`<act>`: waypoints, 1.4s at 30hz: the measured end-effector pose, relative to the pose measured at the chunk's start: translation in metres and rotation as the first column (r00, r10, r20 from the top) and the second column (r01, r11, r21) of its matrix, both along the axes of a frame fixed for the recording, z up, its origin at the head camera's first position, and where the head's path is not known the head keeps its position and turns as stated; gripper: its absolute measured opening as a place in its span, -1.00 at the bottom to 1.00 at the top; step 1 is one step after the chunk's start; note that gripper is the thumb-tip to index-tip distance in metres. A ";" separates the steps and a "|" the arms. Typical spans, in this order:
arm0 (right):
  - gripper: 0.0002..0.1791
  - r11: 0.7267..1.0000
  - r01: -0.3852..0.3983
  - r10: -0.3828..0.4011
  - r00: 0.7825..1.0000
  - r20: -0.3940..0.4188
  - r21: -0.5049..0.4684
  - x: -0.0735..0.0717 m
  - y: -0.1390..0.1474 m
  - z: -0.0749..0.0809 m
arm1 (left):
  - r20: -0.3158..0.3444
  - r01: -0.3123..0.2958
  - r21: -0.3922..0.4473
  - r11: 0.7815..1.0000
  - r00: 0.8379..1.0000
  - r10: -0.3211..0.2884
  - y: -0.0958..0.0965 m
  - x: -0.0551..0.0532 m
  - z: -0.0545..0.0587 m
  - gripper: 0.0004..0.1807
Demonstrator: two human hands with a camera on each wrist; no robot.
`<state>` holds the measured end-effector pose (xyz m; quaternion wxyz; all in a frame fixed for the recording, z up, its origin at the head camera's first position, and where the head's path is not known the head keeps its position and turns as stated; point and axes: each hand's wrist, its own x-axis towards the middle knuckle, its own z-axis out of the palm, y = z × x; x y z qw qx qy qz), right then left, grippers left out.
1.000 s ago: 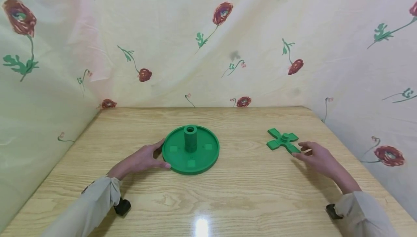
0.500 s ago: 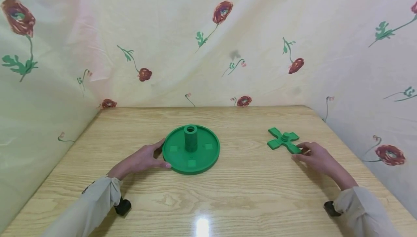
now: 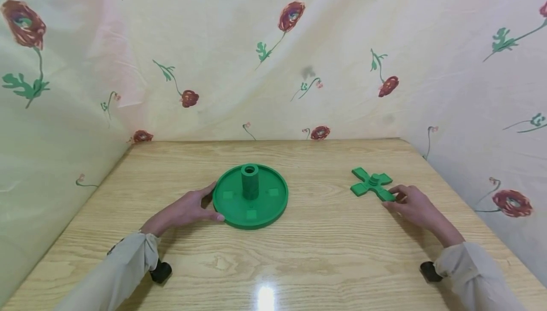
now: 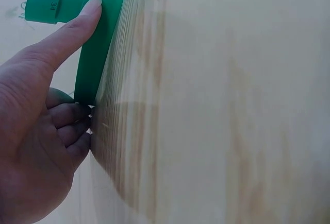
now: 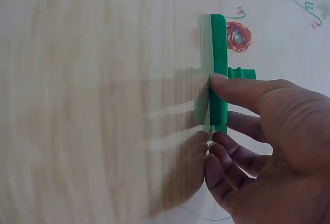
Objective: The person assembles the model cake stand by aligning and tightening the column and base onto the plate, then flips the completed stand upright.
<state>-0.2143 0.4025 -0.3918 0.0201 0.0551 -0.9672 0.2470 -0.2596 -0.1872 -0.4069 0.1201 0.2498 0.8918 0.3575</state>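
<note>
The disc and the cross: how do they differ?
The disc is round and rimmed; the cross has four flat arms. The disc is larger than the cross. The disc has a tall, hollow-topped post; the cross a short one. The left hand holds the disc, the right hand the cross. Both are green.

Smooth Plastic, Shiny Wood Grain

To my eye the disc [image 3: 234, 208] is smooth plastic with a satin sheen, and the cross [image 3: 371, 183] looks like the same stuff, even and low in gloss. My table [image 3: 307, 254] has a wood-grain face, smooth and glossy enough to throw back bright light and mirror the cross. My sleeves [image 3: 111, 273] are matt cloth, softly creased. The hanging backdrop [image 3: 213, 31] is wrinkled and faintly shiny; cloth or plastic sheeting, I can't tell which.
</note>
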 end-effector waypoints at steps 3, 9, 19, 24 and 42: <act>-0.50 1.000 -0.007 0.007 1.000 -0.012 -0.007 -0.001 0.000 -0.001 | -0.002 -0.002 -0.002 1.000 1.000 0.002 0.000 0.000 0.000 0.22; -0.56 1.000 -0.018 0.017 0.999 -0.036 -0.019 0.000 -0.001 -0.003 | 0.011 -0.003 0.009 1.000 1.000 0.003 -0.001 0.000 -0.001 0.23; -0.53 0.996 0.084 -0.086 0.995 -0.054 -0.033 0.004 -0.011 0.000 | 0.015 -0.006 0.009 1.000 1.000 0.006 -0.001 0.002 -0.001 0.23; -0.49 0.992 0.124 -0.126 0.988 -0.090 -0.030 0.006 -0.012 0.003 | 0.012 -0.006 0.000 1.000 1.000 0.006 -0.001 0.002 0.000 0.25; -0.68 1.000 -0.010 -0.004 0.827 -0.562 -0.022 0.010 -0.043 0.013 | 0.011 -0.008 0.001 1.000 1.000 0.008 -0.001 0.000 -0.001 0.26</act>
